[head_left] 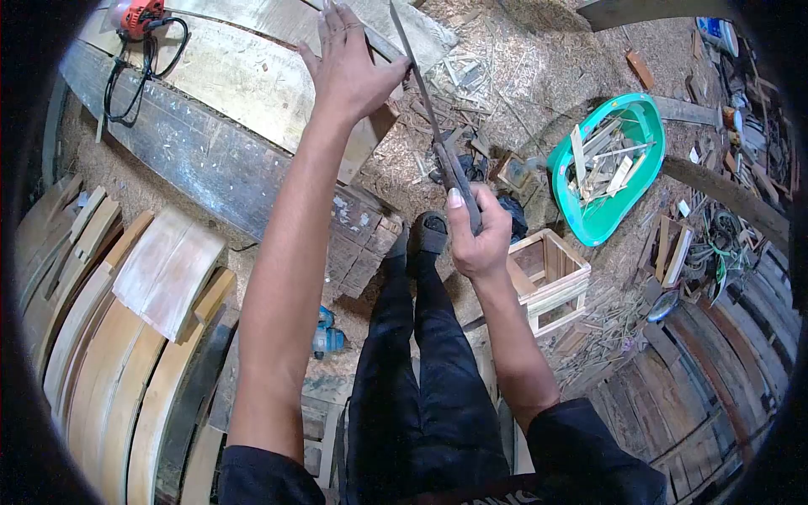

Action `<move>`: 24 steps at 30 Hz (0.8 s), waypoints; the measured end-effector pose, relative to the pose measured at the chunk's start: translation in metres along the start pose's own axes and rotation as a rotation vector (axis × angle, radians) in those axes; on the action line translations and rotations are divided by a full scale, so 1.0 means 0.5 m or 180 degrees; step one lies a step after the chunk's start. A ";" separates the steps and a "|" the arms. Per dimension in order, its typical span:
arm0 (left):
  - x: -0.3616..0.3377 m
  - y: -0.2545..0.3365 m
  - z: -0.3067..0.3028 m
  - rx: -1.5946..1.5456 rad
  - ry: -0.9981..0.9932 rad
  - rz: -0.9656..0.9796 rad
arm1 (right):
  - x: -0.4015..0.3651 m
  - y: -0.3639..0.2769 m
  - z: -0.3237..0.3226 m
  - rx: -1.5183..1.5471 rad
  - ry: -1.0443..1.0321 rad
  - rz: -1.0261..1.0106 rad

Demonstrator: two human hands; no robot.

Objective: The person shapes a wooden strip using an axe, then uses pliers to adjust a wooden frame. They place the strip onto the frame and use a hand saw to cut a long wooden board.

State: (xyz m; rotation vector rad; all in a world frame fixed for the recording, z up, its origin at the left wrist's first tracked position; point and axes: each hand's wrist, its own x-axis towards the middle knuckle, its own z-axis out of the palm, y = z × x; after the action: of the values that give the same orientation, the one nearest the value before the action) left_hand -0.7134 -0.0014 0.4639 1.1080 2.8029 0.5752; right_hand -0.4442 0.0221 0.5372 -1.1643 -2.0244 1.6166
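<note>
My right hand (481, 234) is wrapped around the handle of a handsaw (431, 109), its thumb lying along the top. The saw's narrow blade is seen almost edge-on and points away from me, close to the end of a pale board (417, 32). My left hand (347, 67) lies on that board with fingers stretched forward. Its thumb reaches sideways to the blade. Pale planks (236, 71) lie beneath on a worn, dark-edged workbench (181, 139).
An orange power tool (137, 17) with a black cord sits at the bench's far left. To the right stand a green tub (602, 227) of wood offcuts and a small wooden frame (555, 273). Curved boards (109, 362) are stacked at left. A blue power tool (328, 337) lies near my legs.
</note>
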 end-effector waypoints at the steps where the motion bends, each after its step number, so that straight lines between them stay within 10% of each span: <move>1: 0.000 -0.001 -0.001 0.0025 -0.0034 -0.0007 | 0.001 -0.001 0.001 -0.0050 0.0010 -0.0021; 24: 0.001 0.001 -0.007 -0.0059 -0.0108 -0.0020 | -0.034 0.044 -0.031 0.0013 -0.0077 -0.0020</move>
State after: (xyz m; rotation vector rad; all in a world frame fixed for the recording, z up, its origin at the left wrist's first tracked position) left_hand -0.7142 -0.0015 0.4673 1.0947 2.7656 0.5749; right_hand -0.4145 0.0208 0.5262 -1.1412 -2.0366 1.6388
